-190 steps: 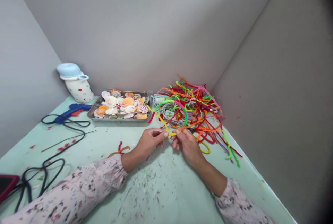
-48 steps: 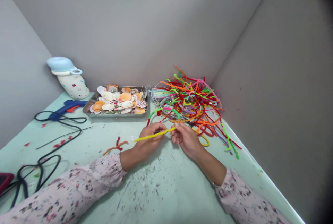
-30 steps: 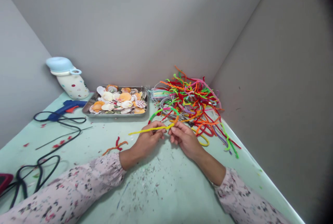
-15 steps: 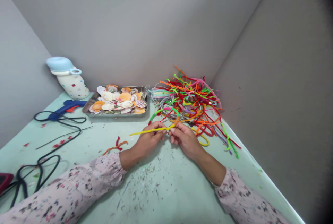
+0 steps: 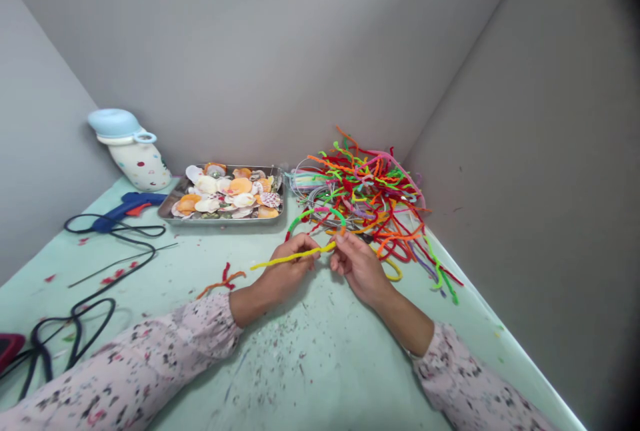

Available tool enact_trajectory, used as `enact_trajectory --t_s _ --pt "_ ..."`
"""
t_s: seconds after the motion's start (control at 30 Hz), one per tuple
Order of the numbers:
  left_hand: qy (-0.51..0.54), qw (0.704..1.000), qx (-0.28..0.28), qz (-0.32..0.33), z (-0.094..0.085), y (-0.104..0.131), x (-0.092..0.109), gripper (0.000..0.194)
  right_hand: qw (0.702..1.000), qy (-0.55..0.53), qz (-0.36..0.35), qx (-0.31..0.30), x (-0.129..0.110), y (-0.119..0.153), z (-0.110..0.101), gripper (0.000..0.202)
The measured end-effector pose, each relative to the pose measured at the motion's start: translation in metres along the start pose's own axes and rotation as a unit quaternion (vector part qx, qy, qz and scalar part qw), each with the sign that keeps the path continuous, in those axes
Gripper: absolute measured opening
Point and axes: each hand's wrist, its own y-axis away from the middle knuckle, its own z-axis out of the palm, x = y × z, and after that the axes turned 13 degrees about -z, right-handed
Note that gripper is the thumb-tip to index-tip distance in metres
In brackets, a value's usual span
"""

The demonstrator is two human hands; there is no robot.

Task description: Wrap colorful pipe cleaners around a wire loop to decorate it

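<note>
Holding, centre of the frame: one multicoloured, fuzzy-stemmed ring [image 5: 321, 209] in green, pink, red and orange, raised above the table and shared by two bare hands. Left hand [image 5: 287, 271]: fingers curled in, grasping the ring's lower left side, the exact pinch hidden from me. Right hand [image 5: 360, 267]: thumb and forefinger nipped on the ring's orange part, lower right.

One bright yellow, fuzzy pipe-cleaner strand [image 5: 287, 259]: joined near the right fingertips, free end pointing left across the left hand. Change noted: some six seconds ago that end rose toward the tray, and the ring showed larger and fuller. Against half a second ago, the right fingertips sit a little farther from the left, and the strand slopes more.

Upper right of centre: one tangled heap of coloured pipe cleaners [image 5: 373, 187], behind the ring. Left of centre: one shallow rectangular metal tray [image 5: 225, 221] of white, orange and speckled seashells [image 5: 240, 186]. Upper left: one white, spotted bottle with a pale blue lid [image 5: 143, 164], leaning. Below it: one blue glue gun with an orange trigger [image 5: 117, 212]. Beneath all: one pale green tabletop [image 5: 320, 377], flecked with scraps.
</note>
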Motion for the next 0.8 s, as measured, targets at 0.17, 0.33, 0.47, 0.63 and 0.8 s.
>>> enact_trajectory --t_s 0.17,0.33,0.47,0.63,0.8 --pt "-0.001 1.0 -0.005 0.008 0.0007 0.0008 0.0034 0.008 1.0 0.004 -0.001 -0.007 0.0003 0.0 -0.0017 0.024" --pt "-0.002 1.0 -0.007 0.019 0.0017 0.0018 0.0091 0.018 1.0 0.009 0.0 -0.008 0.0 -0.0002 -0.0012 0.026" --pt "-0.02 1.0 0.009 0.023 0.0009 0.0003 0.0067 0.013 1.0 0.019 0.004 -0.006 0.0003 0.0001 -0.0008 0.027" --pt "-0.011 1.0 0.01 0.027 -0.0012 -0.0004 0.0003 0.011 1.0 0.013 0.004 -0.006 0.0007 0.0002 -0.0008 0.026" --pt "-0.006 0.999 0.019 0.037 -0.0025 0.0008 0.0036 0.01 1.0 0.004 0.006 -0.003 0.0015 -0.0006 -0.0011 0.025"
